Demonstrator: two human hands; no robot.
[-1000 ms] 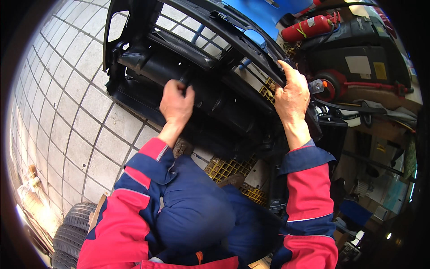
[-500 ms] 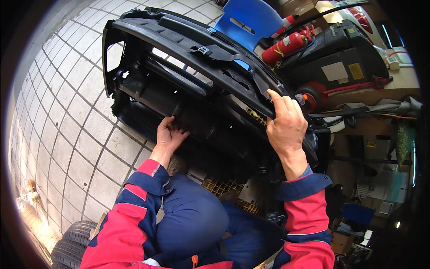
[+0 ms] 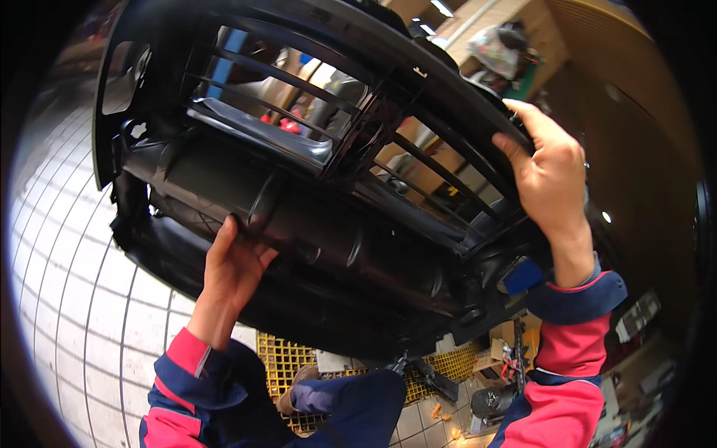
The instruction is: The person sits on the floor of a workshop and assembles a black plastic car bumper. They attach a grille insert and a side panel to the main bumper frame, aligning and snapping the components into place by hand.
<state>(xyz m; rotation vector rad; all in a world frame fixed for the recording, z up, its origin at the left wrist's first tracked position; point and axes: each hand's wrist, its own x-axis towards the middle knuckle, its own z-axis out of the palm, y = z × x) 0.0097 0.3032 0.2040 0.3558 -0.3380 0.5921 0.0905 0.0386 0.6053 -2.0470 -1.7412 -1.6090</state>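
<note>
A large black plastic car bumper with slatted grille openings fills the middle of the view, its inner side facing me and tilted. My right hand is closed over its upper edge at the right, thumb on the near side. Lower and to the left, my left hand grips the bumper's inner panel; the thumb lies on the surface and some fingertips are hidden behind the plastic. The bumper is held up above my legs and the floor.
Light floor tiles lie at the left. Yellow grating runs beneath the bumper near my shoe. A dark cylindrical object and assorted tools stand at the lower right. Behind, a bag of items sits on a wooden surface.
The bumper has been lifted and tipped up, so its grille openings now show. My right hand has moved right and up, my left hand left and down. My view has swung too.
</note>
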